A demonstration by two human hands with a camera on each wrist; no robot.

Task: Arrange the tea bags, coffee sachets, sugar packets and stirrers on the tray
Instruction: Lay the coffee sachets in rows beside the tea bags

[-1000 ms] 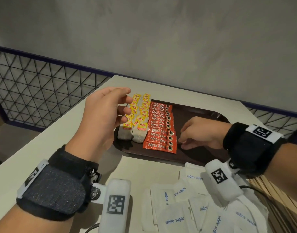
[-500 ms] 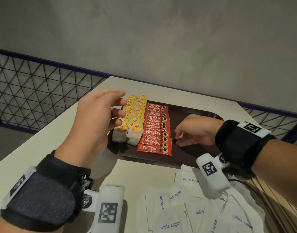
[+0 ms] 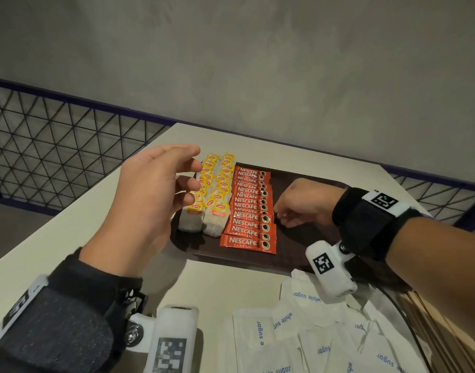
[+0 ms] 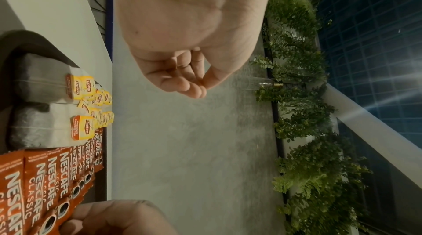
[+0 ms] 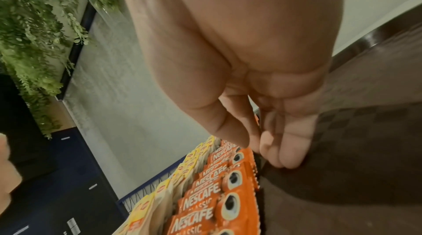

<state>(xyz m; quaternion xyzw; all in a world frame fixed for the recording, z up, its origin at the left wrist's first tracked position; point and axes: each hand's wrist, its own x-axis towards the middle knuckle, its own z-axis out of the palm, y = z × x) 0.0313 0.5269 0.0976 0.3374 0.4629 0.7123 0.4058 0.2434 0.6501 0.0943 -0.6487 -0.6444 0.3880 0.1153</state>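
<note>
Dark brown oval tray point(image 3: 309, 261) with yellow-tagged tea bags point(image 3: 213, 208) and red coffee sachets point(image 3: 251, 211).
Left hand point(image 3: 150, 200) above tray, loose, holding nothing; right hand point(image 3: 303, 205) curled on tray beside sachets, holding nothing.

Tray point(image 3: 306, 258): dark brown, glossy, faint checker texture in right wrist view.
Coffee sachets point(image 3: 251, 211) on tray: red printed foil-like wrap, slight sheen.
Tea bags point(image 3: 212, 208) left of sachets on tray: matt, fibrous white paper; yellow card tags.
Sugar packets point(image 3: 311, 343) near side of tray: matt white paper, blue print.
Stirrers point(image 3: 446, 337) right of packets: pale wood, matt.
Table point(image 3: 56, 238) under tray: smooth matt cream surface.
Wall point(image 3: 258, 63) beyond tray: rough grey plaster look.
</note>
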